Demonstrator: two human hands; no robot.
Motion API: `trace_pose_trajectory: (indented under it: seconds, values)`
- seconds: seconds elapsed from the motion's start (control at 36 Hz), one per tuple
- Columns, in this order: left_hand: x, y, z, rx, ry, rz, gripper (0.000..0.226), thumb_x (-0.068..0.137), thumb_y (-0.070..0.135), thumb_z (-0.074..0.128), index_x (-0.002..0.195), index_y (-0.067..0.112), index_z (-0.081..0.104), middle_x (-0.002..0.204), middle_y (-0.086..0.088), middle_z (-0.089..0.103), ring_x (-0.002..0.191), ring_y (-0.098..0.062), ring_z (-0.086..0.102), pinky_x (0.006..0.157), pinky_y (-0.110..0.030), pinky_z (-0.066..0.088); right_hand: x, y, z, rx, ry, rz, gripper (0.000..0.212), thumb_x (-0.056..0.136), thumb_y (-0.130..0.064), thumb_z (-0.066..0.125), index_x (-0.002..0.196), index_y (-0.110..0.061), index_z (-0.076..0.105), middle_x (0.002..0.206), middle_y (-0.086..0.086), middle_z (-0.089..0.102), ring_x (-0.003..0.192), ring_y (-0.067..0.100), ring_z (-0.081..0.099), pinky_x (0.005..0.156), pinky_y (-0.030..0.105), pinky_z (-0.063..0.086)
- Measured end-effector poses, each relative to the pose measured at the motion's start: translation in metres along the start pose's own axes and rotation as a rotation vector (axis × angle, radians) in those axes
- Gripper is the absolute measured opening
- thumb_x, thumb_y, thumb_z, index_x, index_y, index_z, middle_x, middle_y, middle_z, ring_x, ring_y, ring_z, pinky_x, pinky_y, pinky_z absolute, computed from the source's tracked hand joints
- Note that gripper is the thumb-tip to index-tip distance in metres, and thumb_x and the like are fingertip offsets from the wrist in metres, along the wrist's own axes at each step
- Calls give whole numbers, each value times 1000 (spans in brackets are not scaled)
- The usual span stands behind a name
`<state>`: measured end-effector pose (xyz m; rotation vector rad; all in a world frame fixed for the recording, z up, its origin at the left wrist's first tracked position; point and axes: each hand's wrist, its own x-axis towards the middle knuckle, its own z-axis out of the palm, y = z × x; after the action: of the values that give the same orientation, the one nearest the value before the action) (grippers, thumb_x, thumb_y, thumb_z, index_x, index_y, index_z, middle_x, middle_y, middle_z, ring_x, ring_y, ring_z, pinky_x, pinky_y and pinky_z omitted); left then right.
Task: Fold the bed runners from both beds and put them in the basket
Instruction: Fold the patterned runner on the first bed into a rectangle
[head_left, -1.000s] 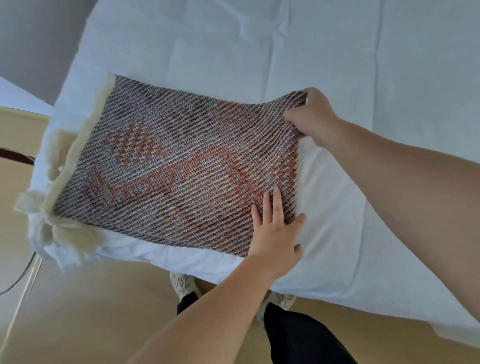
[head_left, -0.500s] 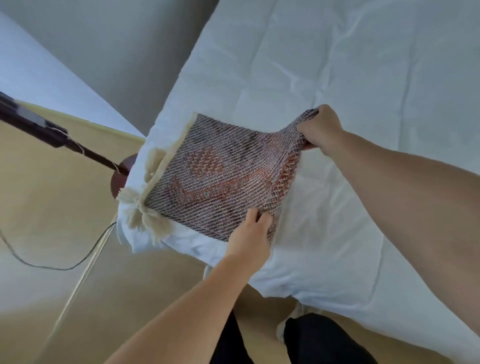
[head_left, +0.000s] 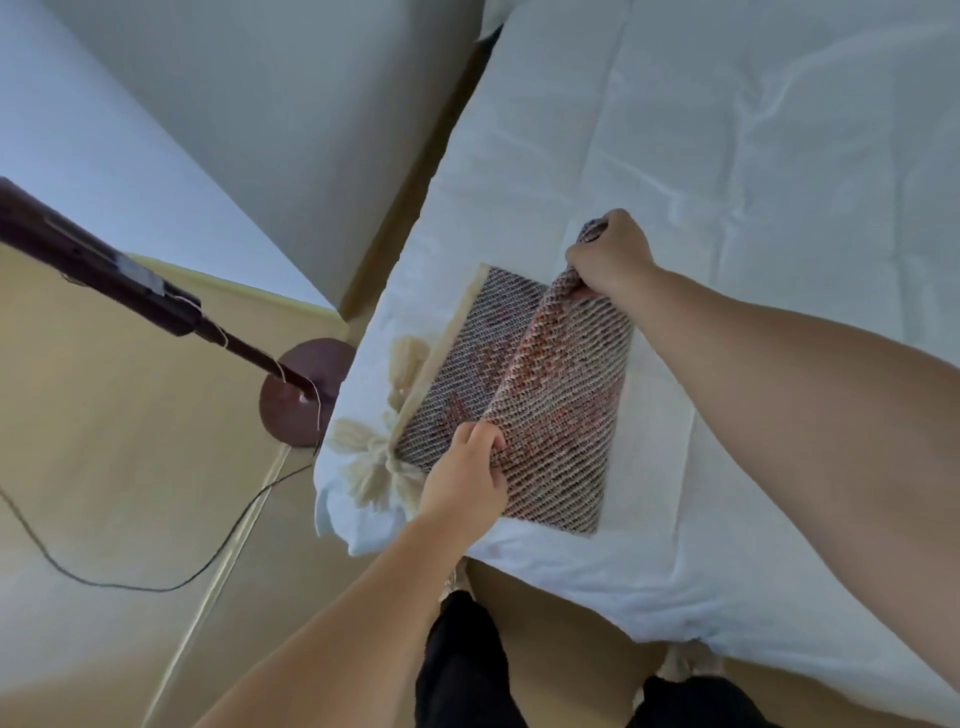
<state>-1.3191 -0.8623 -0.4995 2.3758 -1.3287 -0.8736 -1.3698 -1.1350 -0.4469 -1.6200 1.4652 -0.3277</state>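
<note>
Folding goes best if the runner (head_left: 550, 395) edge, pinched shut by left hand (head_left: 465, 480) and right hand (head_left: 610, 254), is carried level. Corners should be matched before release on the bed (head_left: 727, 156).

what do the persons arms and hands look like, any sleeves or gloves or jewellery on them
Both arms are bare along all that shows, with no sleeve edge in view. The left hand and right hand wear no gloves, and no rings, watch or bracelet show. Nails look short and unpainted where visible.

Red-grey diagonal-weave runner (head_left: 550, 415), cream tassels (head_left: 374, 457), white bed (head_left: 753, 156).
</note>
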Motion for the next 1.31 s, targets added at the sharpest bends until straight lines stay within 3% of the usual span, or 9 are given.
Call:
trace_pose_trajectory:
  seconds: [0.17,0.31,0.39,0.56,0.78,0.97,1.11,1.19,1.31]
  values:
    - [33,-62,-24,-62,-88,-37,34,84,5,47,112,25,45,117,8,43,72,-14,55,62,-37,50,18,-19,73,-19,39,52,46,87,-15,60,128,-7,41,104,5,48,81,19,52,50,24,30]
    - [70,-106,-25,-55,-182,-41,42,83,7,47,121,24,42,127,5,42,98,-15,50,81,-35,49,46,-18,124,-8,43,110,41,92,-12,56,130,-9,39,113,5,48,65,13,54,34,14,37]
    - [88,-130,-21,-44,-202,-44,40,82,6,46,118,24,42,124,6,41,91,-16,52,71,-31,45,60,-12,149,7,52,144,39,93,-15,57,128,-12,40,114,6,51,70,22,67,42,24,48]
    - [105,-157,-16,-84,-235,-49,41,83,5,45,121,20,43,126,4,42,92,-11,47,80,-30,45,79,-1,189,13,49,159,44,93,-12,56,133,-11,38,117,7,50,75,25,69,44,26,52]
    - [113,-172,-11,-118,-220,-82,38,84,7,45,119,22,41,115,6,43,86,-14,52,77,-33,48,104,9,221,-18,89,139,32,94,-18,53,123,-9,42,95,3,53,79,26,67,59,37,59]
    - [117,-170,-8,35,-166,-81,36,81,9,45,116,19,42,120,2,42,91,-18,51,79,-31,44,111,20,236,-20,83,3,32,94,-14,51,124,-8,42,98,5,55,81,21,59,60,32,47]
    - [132,-160,3,153,42,79,52,81,25,35,131,12,36,152,-13,22,140,-29,19,118,-40,14,98,33,230,-213,16,-217,54,100,-35,42,144,-7,31,116,5,48,108,22,47,91,29,38]
    - [152,-146,6,277,24,166,65,94,44,17,151,12,5,159,-7,-5,146,-21,-8,117,-35,-11,88,52,217,-695,28,-391,59,101,-44,29,149,-9,25,152,17,24,141,33,22,117,42,17]
    - [177,-134,11,378,-54,247,66,96,50,11,145,17,-20,149,3,-31,139,-9,-27,112,-29,-23,79,91,190,-915,-78,-309,72,97,-57,9,154,-13,3,161,13,-6,148,28,-8,120,46,-3]
